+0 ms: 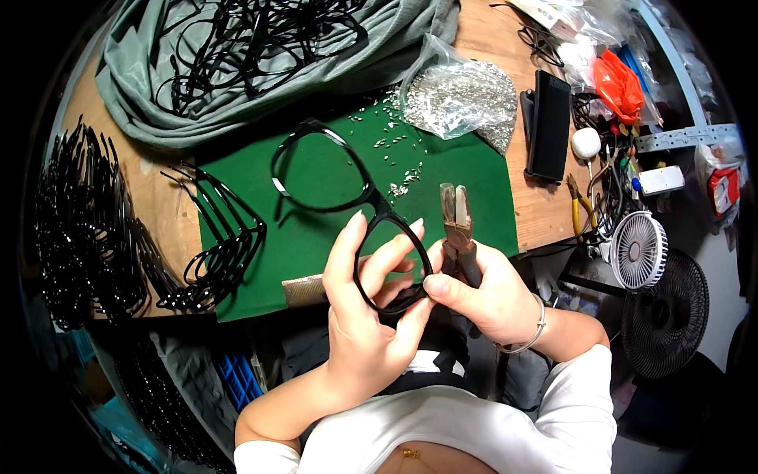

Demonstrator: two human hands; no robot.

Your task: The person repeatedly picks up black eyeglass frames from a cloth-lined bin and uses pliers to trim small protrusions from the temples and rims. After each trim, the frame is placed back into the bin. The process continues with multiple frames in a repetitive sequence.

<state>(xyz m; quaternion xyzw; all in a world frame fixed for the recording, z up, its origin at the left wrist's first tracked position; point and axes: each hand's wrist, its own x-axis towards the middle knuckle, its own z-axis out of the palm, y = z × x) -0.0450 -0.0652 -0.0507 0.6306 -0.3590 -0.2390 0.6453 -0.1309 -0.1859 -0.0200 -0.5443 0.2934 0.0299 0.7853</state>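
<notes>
Left hand [365,316] wrapped around one rim of a glossy black plastic spectacle front [359,209], fingers curled through the lens opening, thumb on the lower edge. The frame is held up over the near edge of the desk [545,213], its other rim hanging out above the green felt mat [466,197].

Right hand [485,296] closed on the handles of brown metal flat-nose pliers [456,225], its thumb also pressed against the frame's rim. Plier nose points away from the body, not touching the frame; whether the jaws are parted is hard to tell at this size.

Small silver metal parts [403,170] scattered on the mat toward its far edge, just beside a clear plastic bag of the same parts [462,99]. A row of black frame fronts [225,241] stands at the mat's left edge, more stacked along the desk's left side.

Judged step: frame being positioned and steadied, the tool in hand but not yet applied; probably hinge or rivet fitting. Next move calls for turning the pliers down to the frame's corner while the left hand keeps the rim from twisting, with light squeeze to avoid marking the plastic.
</notes>
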